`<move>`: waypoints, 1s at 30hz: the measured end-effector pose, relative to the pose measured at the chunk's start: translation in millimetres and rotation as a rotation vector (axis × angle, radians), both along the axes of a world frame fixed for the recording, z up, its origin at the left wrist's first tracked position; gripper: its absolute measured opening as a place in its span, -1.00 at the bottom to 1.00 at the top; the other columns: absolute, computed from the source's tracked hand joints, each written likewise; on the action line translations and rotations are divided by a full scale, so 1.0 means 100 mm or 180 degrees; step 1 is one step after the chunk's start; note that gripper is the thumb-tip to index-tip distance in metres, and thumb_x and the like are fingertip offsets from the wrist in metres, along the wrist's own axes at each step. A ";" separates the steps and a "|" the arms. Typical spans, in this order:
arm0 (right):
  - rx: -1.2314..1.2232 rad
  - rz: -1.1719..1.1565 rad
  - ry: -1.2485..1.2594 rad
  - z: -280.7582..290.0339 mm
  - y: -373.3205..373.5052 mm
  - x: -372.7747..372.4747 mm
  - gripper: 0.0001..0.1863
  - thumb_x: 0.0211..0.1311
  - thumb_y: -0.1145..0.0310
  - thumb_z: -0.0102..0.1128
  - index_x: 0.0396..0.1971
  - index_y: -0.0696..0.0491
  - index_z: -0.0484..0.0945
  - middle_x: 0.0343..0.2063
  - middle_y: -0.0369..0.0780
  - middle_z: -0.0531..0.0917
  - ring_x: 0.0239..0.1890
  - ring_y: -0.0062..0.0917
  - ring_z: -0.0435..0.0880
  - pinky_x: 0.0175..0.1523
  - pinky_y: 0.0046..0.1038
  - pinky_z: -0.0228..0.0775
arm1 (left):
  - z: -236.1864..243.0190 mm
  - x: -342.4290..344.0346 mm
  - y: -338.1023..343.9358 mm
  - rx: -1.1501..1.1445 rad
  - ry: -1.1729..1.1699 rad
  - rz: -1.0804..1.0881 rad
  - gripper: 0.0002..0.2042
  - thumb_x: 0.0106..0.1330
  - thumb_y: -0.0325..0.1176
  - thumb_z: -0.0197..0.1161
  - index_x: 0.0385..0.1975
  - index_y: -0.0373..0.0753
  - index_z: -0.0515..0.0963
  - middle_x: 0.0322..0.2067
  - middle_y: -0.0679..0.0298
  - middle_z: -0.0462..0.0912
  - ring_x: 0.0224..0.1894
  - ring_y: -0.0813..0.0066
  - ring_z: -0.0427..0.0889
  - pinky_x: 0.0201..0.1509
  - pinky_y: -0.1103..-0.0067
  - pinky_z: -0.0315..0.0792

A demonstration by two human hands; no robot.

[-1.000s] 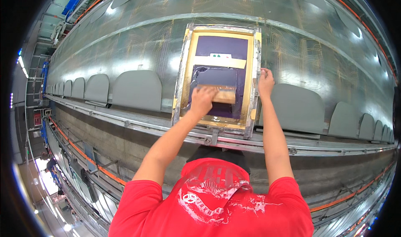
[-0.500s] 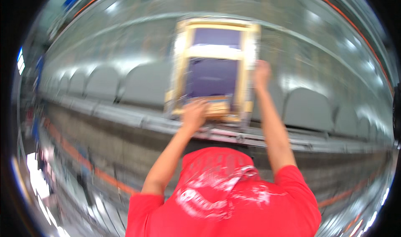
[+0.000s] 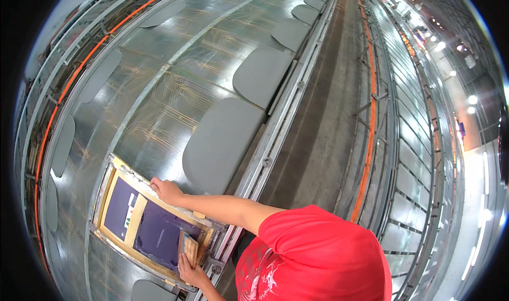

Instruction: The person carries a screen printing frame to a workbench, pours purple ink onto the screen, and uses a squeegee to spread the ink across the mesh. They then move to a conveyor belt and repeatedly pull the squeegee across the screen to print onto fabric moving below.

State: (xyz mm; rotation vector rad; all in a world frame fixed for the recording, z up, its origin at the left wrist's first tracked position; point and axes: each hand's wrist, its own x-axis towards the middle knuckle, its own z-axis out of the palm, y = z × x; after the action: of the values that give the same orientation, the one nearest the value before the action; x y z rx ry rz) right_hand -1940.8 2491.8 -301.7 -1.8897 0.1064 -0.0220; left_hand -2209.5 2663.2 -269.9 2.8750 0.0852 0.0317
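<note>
A wooden-framed printing screen (image 3: 151,224), its mesh coated deep purple, lies flat on a long metal table (image 3: 159,105) in the lower left of the frame. A wooden-handled squeegee (image 3: 189,249) stands on the mesh near the frame's lower right end. The person's left hand (image 3: 192,274), at the bottom edge of the picture, has its fingers curled around the squeegee's handle. The right hand (image 3: 165,189) rests on the frame's upper wooden rail, fingers bent and pressed together on the wood, the bare forearm running back to the right. A pale strip of the screen (image 3: 135,214) crosses the mesh toward its left end. The person wears a red T-shirt (image 3: 313,258) that fills the lower centre and right. Just above and right of the screen sits a grey rounded pallet (image 3: 222,144), with more grey pallets (image 3: 262,75) lined up toward the top of the frame along the table's rail. An orange line (image 3: 95,49) curves along the table's far edge at upper left. Ceiling lights (image 3: 471,99) glare at far right.
</note>
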 end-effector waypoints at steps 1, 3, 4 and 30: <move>-0.0036 0.0002 0.0048 0.00 0.06 -0.02 -0.77 0.47 0.19 -0.08 -0.10 -0.01 0.46 -0.46 0.01 0.67 -0.37 0.02 0.65 -0.22 -0.01 0.44 | -0.02 -0.04 0.07 -0.0075 -0.0029 -0.0002 -0.45 0.04 -0.59 0.20 0.14 -0.18 0.56 0.14 0.21 0.61 0.17 0.16 0.55 0.15 0.24 0.36; -0.0087 -0.0050 0.0012 -0.09 0.09 -0.01 -0.75 0.48 0.15 -0.10 -0.10 -0.02 0.46 -0.47 0.00 0.67 -0.37 0.02 0.65 -0.22 -0.01 0.44 | -0.08 -0.14 0.13 -0.0227 -0.0258 0.0006 -0.48 0.02 -0.59 0.19 0.09 -0.22 0.59 0.11 0.15 0.62 0.12 0.11 0.58 0.16 0.24 0.37; -0.0194 -0.0084 0.0013 -0.14 0.05 0.02 -0.75 0.48 0.15 -0.10 -0.10 -0.02 0.46 -0.47 0.00 0.67 -0.37 0.02 0.65 -0.22 -0.01 0.45 | -0.12 -0.19 0.13 -0.0305 -0.0366 0.0010 -0.50 0.02 -0.60 0.19 0.07 -0.24 0.61 0.09 0.12 0.63 0.10 0.08 0.59 0.16 0.24 0.38; -0.0838 0.0014 0.0201 -0.15 -0.16 0.25 -0.73 0.40 0.11 0.03 -0.12 -0.07 0.59 -0.42 0.01 0.70 -0.27 -0.02 0.69 -0.17 -0.10 0.48 | 0.04 0.49 0.08 -0.0060 -0.0487 0.0049 -0.51 -0.01 -0.61 0.23 -0.04 0.01 0.63 0.01 0.44 0.66 0.12 0.44 0.57 0.07 0.40 0.32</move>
State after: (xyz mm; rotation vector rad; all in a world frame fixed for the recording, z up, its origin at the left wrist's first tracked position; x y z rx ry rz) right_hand -1915.8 2475.6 -316.8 -2.1542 0.1484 0.0282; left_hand -2160.3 2671.1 -266.1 2.8418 0.0776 0.2518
